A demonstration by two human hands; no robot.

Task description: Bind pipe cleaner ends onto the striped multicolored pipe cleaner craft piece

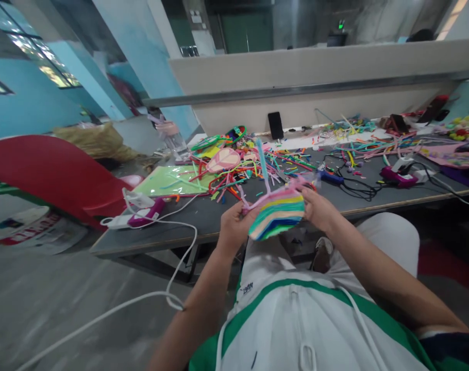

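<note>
Between my two hands hangs a craft piece striped with pipe cleaners (280,214) in pink, yellow, teal, peach and blue. My left hand (234,224) is closed on its left edge, and my right hand (315,206) pinches the upper right edge. Pink pipe cleaners run along its top, and a light blue one (262,157) sticks up from it. The piece is held in front of the table's near edge, above my lap. Some fingertips are hidden behind it.
Pipe cleaner scraps cover the grey table (203,226). A green sheet (168,180), a blue glue gun (331,177), purple power strips (146,212), a phone (275,125) and a clear bottle (174,141) lie around. A white cable (188,247) crosses the left edge; a red chair (52,170) stands left.
</note>
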